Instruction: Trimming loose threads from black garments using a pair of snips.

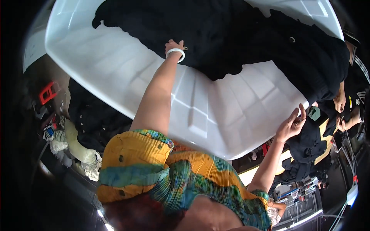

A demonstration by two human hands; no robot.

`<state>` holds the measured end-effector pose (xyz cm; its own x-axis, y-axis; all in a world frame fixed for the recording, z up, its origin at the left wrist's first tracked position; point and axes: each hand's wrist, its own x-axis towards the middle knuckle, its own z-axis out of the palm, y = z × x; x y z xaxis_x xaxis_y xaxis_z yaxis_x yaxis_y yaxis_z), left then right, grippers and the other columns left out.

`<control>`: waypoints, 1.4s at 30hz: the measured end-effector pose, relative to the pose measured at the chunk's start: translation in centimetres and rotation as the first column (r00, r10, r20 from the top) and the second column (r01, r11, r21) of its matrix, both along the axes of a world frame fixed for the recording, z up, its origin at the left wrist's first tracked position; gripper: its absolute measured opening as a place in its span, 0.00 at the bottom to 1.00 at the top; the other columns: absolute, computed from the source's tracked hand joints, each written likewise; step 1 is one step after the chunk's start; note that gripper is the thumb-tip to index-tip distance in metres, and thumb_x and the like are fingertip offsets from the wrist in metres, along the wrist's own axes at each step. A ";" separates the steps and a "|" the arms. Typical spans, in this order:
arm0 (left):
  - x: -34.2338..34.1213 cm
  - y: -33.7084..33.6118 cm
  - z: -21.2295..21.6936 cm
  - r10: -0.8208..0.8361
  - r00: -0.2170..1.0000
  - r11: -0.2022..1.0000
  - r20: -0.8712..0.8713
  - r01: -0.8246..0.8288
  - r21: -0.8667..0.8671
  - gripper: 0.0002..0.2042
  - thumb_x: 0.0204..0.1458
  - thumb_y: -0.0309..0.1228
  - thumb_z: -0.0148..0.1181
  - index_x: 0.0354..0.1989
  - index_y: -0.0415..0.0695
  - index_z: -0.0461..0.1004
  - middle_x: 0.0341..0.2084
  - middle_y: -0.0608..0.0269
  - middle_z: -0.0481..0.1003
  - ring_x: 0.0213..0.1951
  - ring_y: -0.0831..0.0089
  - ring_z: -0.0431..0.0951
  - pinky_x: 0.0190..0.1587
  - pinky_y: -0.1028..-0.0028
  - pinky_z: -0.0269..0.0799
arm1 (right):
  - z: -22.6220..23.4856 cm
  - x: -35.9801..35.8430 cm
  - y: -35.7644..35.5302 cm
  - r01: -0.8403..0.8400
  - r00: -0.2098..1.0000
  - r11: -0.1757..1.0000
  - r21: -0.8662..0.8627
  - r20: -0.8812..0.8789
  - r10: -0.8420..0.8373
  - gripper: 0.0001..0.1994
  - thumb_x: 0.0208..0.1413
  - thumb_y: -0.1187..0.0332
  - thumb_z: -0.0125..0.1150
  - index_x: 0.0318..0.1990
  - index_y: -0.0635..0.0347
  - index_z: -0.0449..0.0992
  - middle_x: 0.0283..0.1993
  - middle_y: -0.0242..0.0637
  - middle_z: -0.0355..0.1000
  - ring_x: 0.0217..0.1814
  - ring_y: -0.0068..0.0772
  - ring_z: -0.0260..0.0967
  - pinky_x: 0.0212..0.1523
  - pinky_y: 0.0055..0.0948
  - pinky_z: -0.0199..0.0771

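A large heap of black knit garments (208, 34) lies across a glossy white table (127, 81), with ribbed trim and a round button showing on its right part. My left hand (174, 46), with a white bangle at the wrist, is at the near edge of the heap. Its fingers are curled into the black cloth and their tips are partly hidden. Beside the table's right corner is my right hand (290, 126), its fingers apart and nothing seen in them. It is close to the white rim, below where the black cloth hangs over; whether it touches the rim I cannot tell.
Another person's hands (340, 102) work with dark cloth at the far right. Black pieces lie on a wooden-edged bench (327, 144) there. Dark buttoned garments (96, 119) are below the table's left side, near pale bundles (79, 142) and a red plastic stool (48, 92).
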<state>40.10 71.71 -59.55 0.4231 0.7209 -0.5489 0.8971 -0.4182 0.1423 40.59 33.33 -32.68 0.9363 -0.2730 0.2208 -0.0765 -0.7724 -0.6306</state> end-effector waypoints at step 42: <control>-7.4 -14.6 45.6 -0.296 0.119 0.250 0.948 0.967 -0.043 0.05 0.40 0.25 0.47 0.17 0.42 0.59 0.08 0.64 0.66 0.15 0.75 0.71 0.16 0.78 0.66 | 10.7 -0.3 15.5 -0.547 0.632 0.142 0.825 0.296 0.717 0.09 0.47 0.75 0.51 0.37 0.67 0.70 0.38 0.35 0.68 0.41 0.25 0.64 0.44 0.20 0.61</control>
<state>32.68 57.14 -13.98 0.8707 -0.4511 0.1961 -0.3295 -0.2390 0.9134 40.31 48.85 -21.98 0.8621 0.4814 0.1578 0.0278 0.2661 -0.9635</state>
